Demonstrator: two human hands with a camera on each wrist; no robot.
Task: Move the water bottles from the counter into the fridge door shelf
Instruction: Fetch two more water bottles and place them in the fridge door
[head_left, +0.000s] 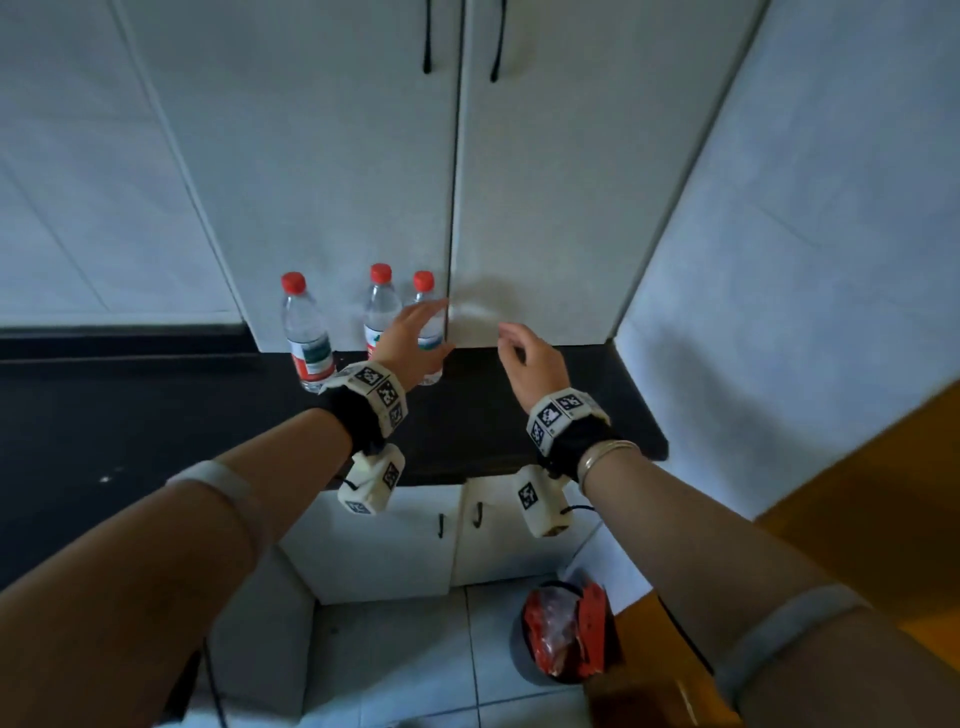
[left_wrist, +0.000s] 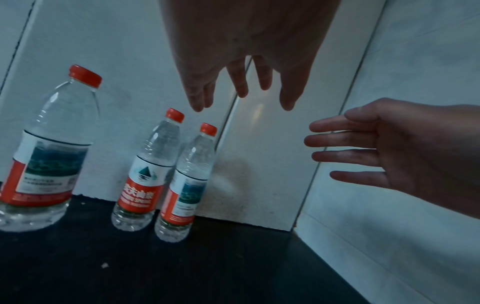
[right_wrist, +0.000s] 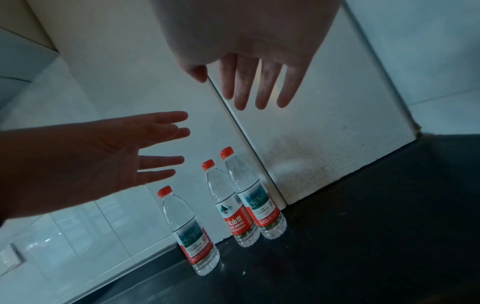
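Observation:
Three clear water bottles with red caps stand upright on the black counter (head_left: 571, 395), against a pair of tall white doors. One bottle (head_left: 306, 338) stands apart at the left. The middle bottle (head_left: 379, 306) and the right bottle (head_left: 427, 291) stand close together, partly hidden by my left hand (head_left: 421, 332). That hand hovers in front of them with fingers spread, holding nothing. My right hand (head_left: 519, 345) hangs empty above the counter to their right. In the left wrist view the left hand's fingers (left_wrist: 241, 82) are straight above the pair of bottles (left_wrist: 148, 172) (left_wrist: 187, 185).
The two white doors (head_left: 545, 208) behind the bottles are shut, with black handles (head_left: 496, 47) high up. A white wall (head_left: 805, 234) closes the counter's right end. Below are white cupboards (head_left: 405, 540), a bin with a red bag (head_left: 561, 634), and an orange-brown surface (head_left: 883, 467) at the right.

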